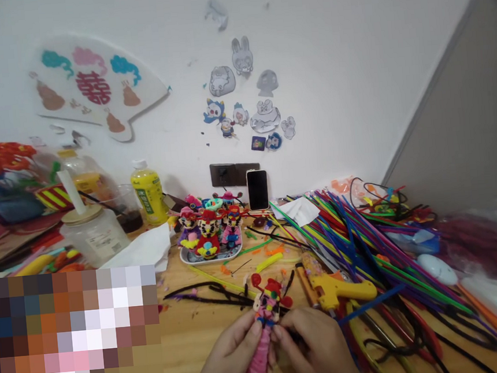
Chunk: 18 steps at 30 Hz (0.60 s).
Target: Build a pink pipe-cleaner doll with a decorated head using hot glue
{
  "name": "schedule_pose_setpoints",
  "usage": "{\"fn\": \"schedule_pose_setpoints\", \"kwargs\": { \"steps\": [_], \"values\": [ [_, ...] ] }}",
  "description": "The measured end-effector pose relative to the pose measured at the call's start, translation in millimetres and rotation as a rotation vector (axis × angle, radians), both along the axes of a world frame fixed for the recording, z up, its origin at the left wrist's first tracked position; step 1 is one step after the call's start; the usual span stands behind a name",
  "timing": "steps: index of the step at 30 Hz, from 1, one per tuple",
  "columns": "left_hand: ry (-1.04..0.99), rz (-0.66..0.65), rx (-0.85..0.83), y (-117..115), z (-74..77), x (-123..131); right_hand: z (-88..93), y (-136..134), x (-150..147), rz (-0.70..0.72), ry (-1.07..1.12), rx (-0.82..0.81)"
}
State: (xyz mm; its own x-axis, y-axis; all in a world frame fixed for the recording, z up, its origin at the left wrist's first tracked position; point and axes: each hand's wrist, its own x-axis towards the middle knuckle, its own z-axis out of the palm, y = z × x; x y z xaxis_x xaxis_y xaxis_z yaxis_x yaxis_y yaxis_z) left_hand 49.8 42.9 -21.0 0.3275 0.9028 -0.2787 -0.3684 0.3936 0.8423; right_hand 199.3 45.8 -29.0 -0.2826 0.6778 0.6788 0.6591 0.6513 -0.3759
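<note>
- Pink pipe-cleaner doll with red hat (265, 307), held upright, long axis running down toward the person
- Left hand (228, 356), right hand (317, 349): fingers (256, 328) closed on either side, equally near
- Yellow plastic glue gun (334, 292) beyond right hand, on light wooden worktop (193, 354)

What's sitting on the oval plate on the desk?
The oval plate holds a row of pipe-cleaner figures in red, pink and purple. They cover most of the plate's middle, so its surface there cannot be seen; only the rim shows.
</note>
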Motion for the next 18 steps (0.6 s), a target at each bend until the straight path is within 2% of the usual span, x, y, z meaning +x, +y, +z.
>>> {"fn": "schedule_pose_setpoints", "kwargs": {
  "steps": [5, 9, 14, 18],
  "values": [
    [0.203, 0.054, 0.128, -4.2, 0.0, -0.3, -3.0, -1.5, -1.0, -0.002, -0.007, 0.021],
    [0.293, 0.021, 0.177, -4.5, 1.5, -0.2, -3.9, -2.3, -1.1, -0.001, -0.013, 0.035],
    [0.277, 0.021, 0.205, -2.2, 5.6, -1.8, 0.0, -2.5, -2.1, 0.020, -0.005, 0.051],
    [0.127, -0.020, 0.138, 0.0, 1.9, -4.5, 2.2, -1.9, -2.5, -0.013, 0.037, 0.043]
  ]
}}
